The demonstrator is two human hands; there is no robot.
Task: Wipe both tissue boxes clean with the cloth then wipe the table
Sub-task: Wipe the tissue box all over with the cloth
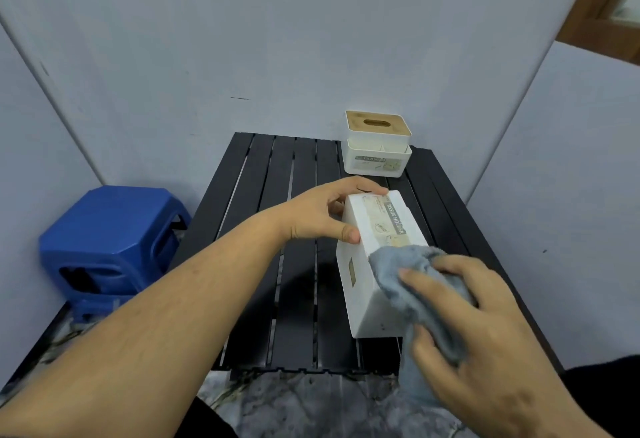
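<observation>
The left hand [322, 210] is gripping the far end of the near tissue box [375, 257], thumb curled on its left side and fingers hooked over the far edge. The box is lying on its side on the table [277, 281], its printed label facing up. The right hand [485, 326] is clutching a grey-blue cloth [408, 285], fingers curled into the fabric and pressing it against the near right part of the box; a tail of the cloth is hanging down past the table's front edge.

The table is black and slatted, standing against a pale grey wall [242, 39] in a corner of similar panels. The floor [311, 406] below is showing a marbled pattern. A brown wooden frame [602, 11] is showing at the upper right.

Count: two tissue boxes, the second tissue box [377, 144] standing upright at the far right of the table, white with a wooden slotted lid, well apart from the first. One cloth. Blue plastic stools [110, 240] are sitting stacked to the left of the table; their number cannot be told.
</observation>
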